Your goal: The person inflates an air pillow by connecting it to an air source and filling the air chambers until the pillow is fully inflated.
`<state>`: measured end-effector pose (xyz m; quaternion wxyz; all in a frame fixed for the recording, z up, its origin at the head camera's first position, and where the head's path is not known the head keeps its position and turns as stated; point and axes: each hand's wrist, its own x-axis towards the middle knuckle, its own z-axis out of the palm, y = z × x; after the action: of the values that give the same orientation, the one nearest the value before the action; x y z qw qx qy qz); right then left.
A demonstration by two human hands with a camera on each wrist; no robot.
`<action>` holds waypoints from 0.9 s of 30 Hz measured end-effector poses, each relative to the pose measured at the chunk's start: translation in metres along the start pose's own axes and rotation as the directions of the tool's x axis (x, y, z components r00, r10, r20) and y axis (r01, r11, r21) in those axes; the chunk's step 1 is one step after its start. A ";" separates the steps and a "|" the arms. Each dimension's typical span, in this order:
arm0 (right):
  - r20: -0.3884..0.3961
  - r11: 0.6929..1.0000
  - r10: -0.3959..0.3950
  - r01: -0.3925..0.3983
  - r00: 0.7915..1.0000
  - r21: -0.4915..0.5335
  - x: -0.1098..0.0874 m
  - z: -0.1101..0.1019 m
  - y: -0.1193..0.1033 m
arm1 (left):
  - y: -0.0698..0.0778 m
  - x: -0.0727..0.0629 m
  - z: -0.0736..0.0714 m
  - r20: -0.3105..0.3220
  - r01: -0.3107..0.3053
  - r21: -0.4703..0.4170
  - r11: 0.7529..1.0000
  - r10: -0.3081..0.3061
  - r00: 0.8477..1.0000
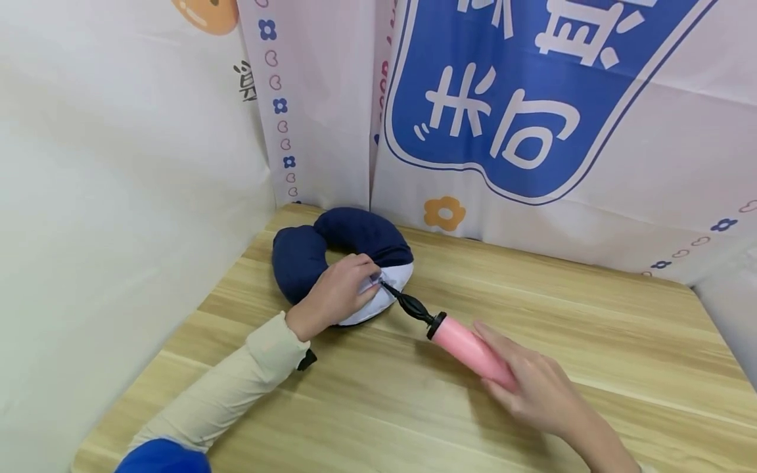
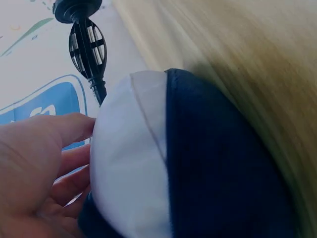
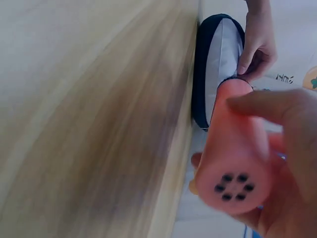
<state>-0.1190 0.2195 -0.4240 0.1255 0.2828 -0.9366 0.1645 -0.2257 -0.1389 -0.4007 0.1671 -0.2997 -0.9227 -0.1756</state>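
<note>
A dark blue U-shaped neck pillow point(image 1: 369, 238) with a white panel point(image 1: 368, 311) lies at the far left of the table. On that panel my left hand point(image 1: 336, 293) pinches the pillow between thumb and fingers, at the spot where a pump's black nozzle point(image 1: 393, 290) meets it. Exactly what sits between those fingertips is hidden. The pink hand pump point(image 1: 471, 349) is gripped round its barrel by my right hand point(image 1: 537, 389). In the right wrist view, the pump's pink end with several dark holes point(image 3: 235, 187) faces the camera.
The wood-grain table point(image 1: 568, 315) extends to the right of the pillow. Behind it hangs a printed cloth point(image 1: 337, 98) with a blue sign shape, and a plain white sheet point(image 1: 130, 164) covers the left side. A black strap piece point(image 1: 307, 360) shows by the left cuff.
</note>
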 end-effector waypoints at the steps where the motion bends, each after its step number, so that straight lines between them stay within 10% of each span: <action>1: 0.016 0.999 0.034 -0.035 0.999 0.008 0.001 0.002 0.002 | -0.001 0.001 0.002 -0.004 0.006 -0.013 1.000 -0.006 1.000; 11: 0.086 0.981 0.188 -0.192 0.978 0.031 0.027 0.014 0.017 | 0.005 0.002 0.011 -0.044 0.017 -0.002 1.000 -0.017 0.999; 22: -0.098 0.997 -0.053 0.048 0.994 -0.054 0.082 0.036 -0.027 | 0.012 -0.001 0.009 -0.088 0.013 0.072 0.997 -0.006 0.996; 27: -0.102 0.998 -0.004 -0.002 0.995 -0.055 0.103 0.051 -0.038 | 0.015 0.001 0.012 -0.101 0.024 0.097 0.995 -0.015 0.995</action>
<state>-0.1881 0.1202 -0.4280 0.1812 0.2709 -0.9330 0.1528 -0.2197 -0.1218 -0.4073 0.2258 -0.2730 -0.9236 -0.1465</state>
